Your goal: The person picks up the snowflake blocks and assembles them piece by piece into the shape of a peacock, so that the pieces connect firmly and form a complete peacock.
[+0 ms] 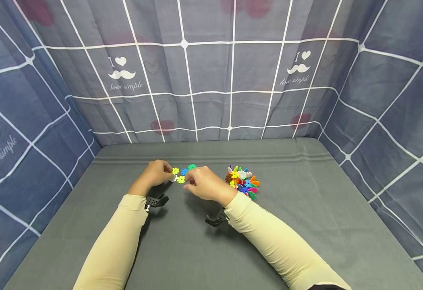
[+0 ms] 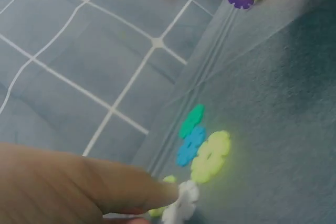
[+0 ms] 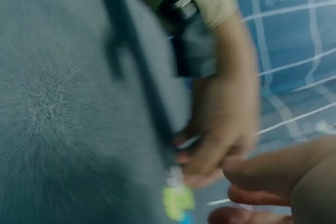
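Observation:
In the head view my left hand (image 1: pixel 156 174) pinches a white flower-shaped plastic piece, seen closer as a white snowflake disc (image 2: pixel 181 202) at the fingertips in the left wrist view. Around it lie a yellow disc (image 1: pixel 175 170), another yellow disc (image 1: pixel 181 179), a blue disc (image 1: pixel 184 171) and a green disc (image 1: pixel 192 166). My right hand (image 1: pixel 206 184) hovers just to the right of these pieces. Its thumb and fingers (image 3: pixel 262 178) stand apart in the right wrist view, with no piece clearly visible between them.
A heap of multicoloured snowflake discs (image 1: pixel 242 181) sits on the grey cloth surface (image 1: pixel 305 217), right of my right hand. Gridded blue-grey curtains (image 1: pixel 211 68) enclose the back and both sides. Each wrist wears a black strap device (image 1: pixel 157 200).

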Demonstrator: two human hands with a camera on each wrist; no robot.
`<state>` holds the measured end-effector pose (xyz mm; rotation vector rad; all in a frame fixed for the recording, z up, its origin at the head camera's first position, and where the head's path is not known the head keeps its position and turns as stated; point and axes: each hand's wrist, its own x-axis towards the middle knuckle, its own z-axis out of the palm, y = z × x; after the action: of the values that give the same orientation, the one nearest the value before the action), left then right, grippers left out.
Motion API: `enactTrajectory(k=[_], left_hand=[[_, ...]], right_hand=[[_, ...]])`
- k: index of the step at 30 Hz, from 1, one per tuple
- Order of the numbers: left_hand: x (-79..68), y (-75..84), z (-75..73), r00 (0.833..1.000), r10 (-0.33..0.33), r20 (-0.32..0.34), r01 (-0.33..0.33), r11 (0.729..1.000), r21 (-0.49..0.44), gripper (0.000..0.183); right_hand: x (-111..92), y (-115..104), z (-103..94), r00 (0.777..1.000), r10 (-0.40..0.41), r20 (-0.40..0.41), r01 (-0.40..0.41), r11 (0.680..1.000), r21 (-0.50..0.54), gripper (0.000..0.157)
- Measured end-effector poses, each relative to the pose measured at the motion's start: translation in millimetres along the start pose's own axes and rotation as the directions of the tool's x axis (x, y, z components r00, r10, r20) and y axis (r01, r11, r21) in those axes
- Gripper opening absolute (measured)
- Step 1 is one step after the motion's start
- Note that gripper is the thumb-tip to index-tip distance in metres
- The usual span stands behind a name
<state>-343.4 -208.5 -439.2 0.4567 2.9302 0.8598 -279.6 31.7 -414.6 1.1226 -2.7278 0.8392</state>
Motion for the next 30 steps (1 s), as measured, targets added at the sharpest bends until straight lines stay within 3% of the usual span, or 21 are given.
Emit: enactTrajectory(k=[3, 6, 9, 12, 17, 20, 24, 28, 30], left_hand=[[-0.4, -2.7, -2.0, 0.999, -0.013, 0.031, 0.014, 0.999, -0.029, 0.029], [-0.7, -4.1, 1.5, 0.998, -0.034, 0.061, 0.037, 0.999, -0.038, 0.032], [0.9, -4.3, 7.5, 0.996, -0.042, 0.083, 0.045, 0.998, -0.033, 0.029], [2.4, -3.3, 9.8, 0.996, -0.023, 0.087, 0.024, 1.000, -0.011, 0.025], [0.4, -1.1, 6.7, 0.997, 0.016, 0.078, -0.014, 1.000, -0.026, 0.025], [-0.9, 0.5, 4.7, 0.991, 0.117, 0.071, -0.110, 0.990, -0.093, 0.025], [-1.0, 4.9, 4.8, 0.969, 0.245, 0.012, -0.236, 0.946, -0.221, 0.021], [-0.7, 9.3, 5.9, 0.960, 0.269, -0.076, -0.277, 0.881, -0.383, 0.026], [-0.8, 11.6, 6.0, 0.957, 0.265, -0.120, -0.290, 0.845, -0.449, 0.026]], right_hand=[[22.0, 6.2, 27.4, 0.989, 0.131, 0.070, -0.127, 0.990, -0.056, 0.027], [35.6, 15.5, 49.5, 0.970, 0.228, 0.085, -0.215, 0.967, -0.139, 0.034], [39.8, 21.4, 58.1, 0.954, 0.285, 0.090, -0.264, 0.945, -0.190, 0.033], [40.6, 25.0, 56.4, 0.947, 0.300, 0.118, -0.279, 0.946, -0.164, 0.028], [31.6, 32.0, 52.4, 0.958, 0.274, 0.084, -0.280, 0.958, 0.070, 0.022], [22.4, 37.6, 55.3, 0.970, 0.244, -0.015, -0.232, 0.939, 0.254, 0.015], [12.4, 39.6, 54.6, 0.966, 0.234, -0.108, -0.163, 0.878, 0.451, 0.015], [7.6, 34.1, 43.6, 0.955, 0.248, -0.165, -0.106, 0.799, 0.592, 0.019], [6.5, 30.1, 35.5, 0.949, 0.257, -0.184, -0.072, 0.742, 0.666, 0.021]])
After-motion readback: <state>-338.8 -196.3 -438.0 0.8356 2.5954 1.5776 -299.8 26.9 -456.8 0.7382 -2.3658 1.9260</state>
